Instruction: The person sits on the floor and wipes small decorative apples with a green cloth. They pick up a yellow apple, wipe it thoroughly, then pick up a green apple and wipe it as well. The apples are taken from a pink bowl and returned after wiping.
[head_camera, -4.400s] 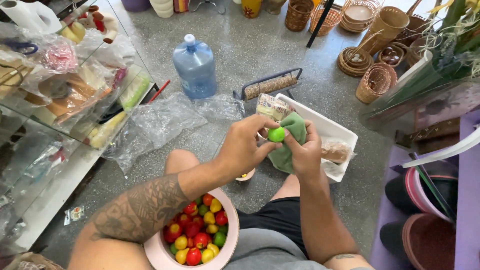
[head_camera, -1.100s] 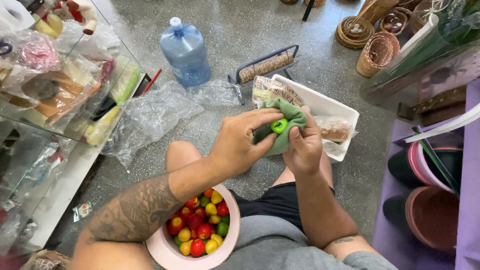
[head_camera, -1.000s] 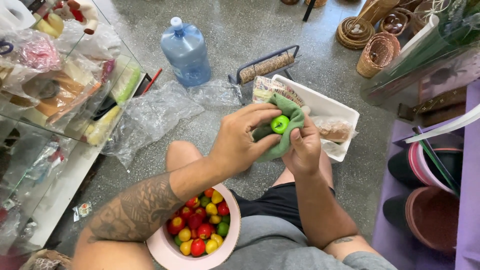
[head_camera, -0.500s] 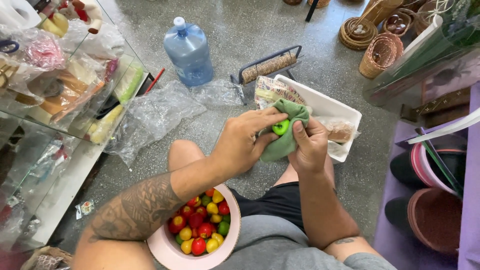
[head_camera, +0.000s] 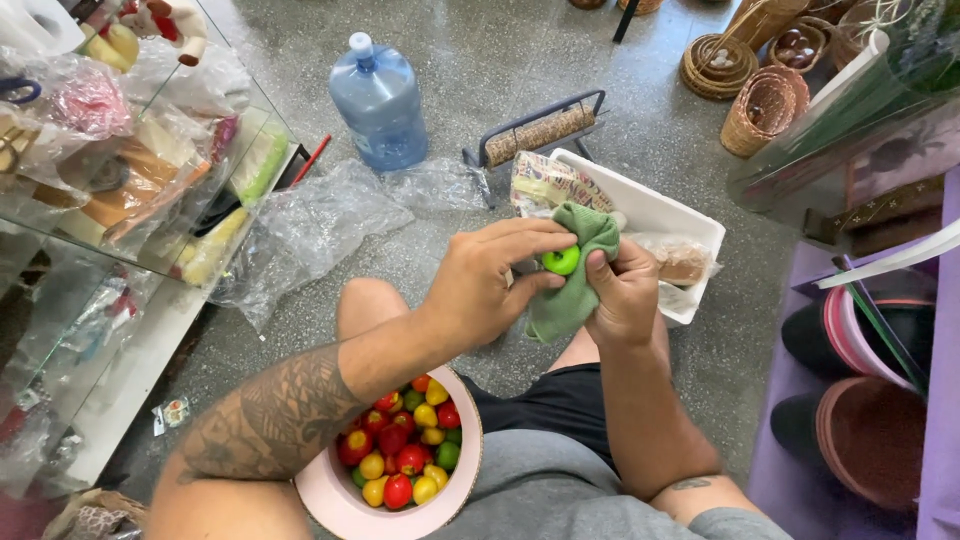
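Small green fruit (head_camera: 561, 261) pinched in left hand (head_camera: 487, 283) fingertips, steadied for wiping; right hand (head_camera: 622, 296) clenched around green cloth (head_camera: 572, 290) pressed against it. Near, left: pink bowl (head_camera: 330, 512) of mixed fruits, on lap.

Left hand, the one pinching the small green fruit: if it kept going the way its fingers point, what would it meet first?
The left hand points right, so it would probably first meet the right hand and green cloth just behind the green fruit.

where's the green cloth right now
In the head view, the green cloth is mid-frame in the right hand, against the small green fruit, just before the white tray.
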